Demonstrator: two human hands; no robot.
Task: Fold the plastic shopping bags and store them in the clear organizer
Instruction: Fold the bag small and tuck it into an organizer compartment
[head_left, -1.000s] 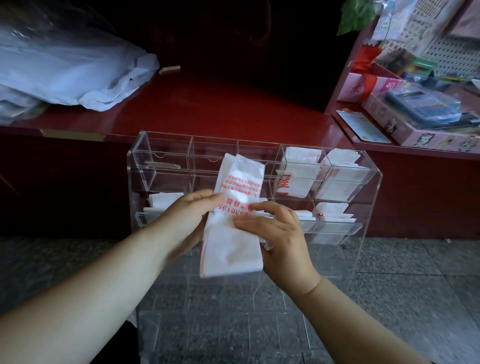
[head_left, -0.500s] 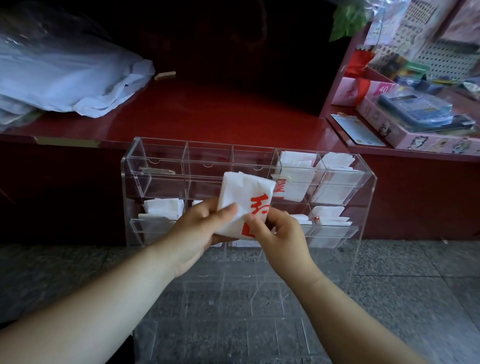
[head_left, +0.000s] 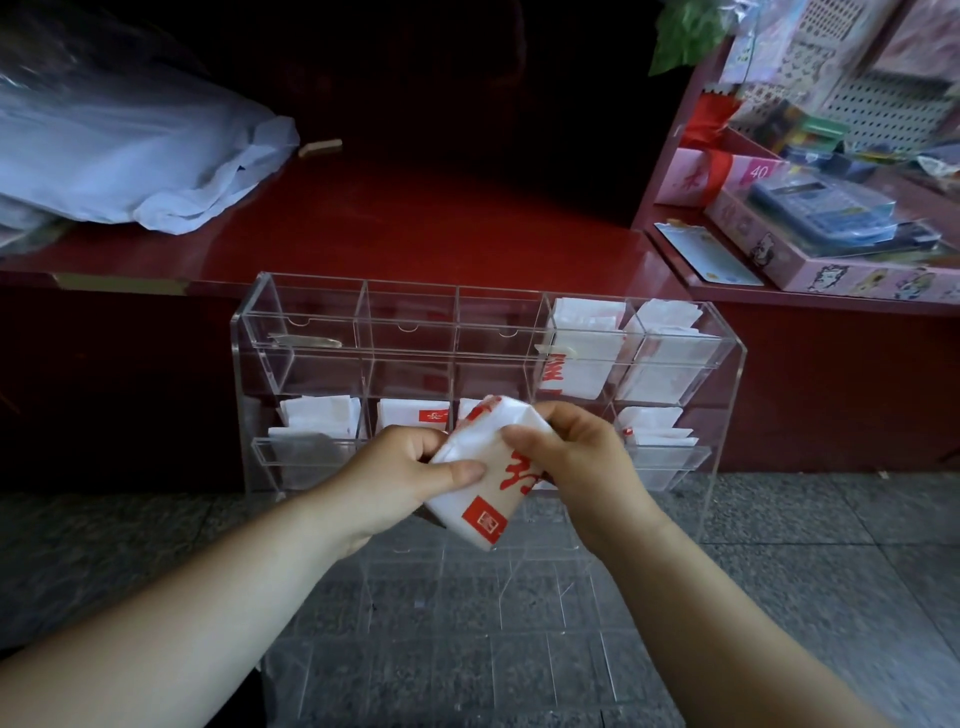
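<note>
Folded smaller than a second ago, the white red-printed plastic bag (head_left: 480, 475) sits pinched between left hand (head_left: 402, 475) and right hand (head_left: 576, 457) before the clear acrylic organizer (head_left: 727, 374), likely to spring open if either grip loosens.

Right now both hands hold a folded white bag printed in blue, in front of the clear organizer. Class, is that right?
Not quite. The head view shows the folded white bag printed in red, not blue. Both hands, left and right, do hold it in front of the clear organizer.

Dim, dark background; wide-angle edge distortion, sharp.
</note>
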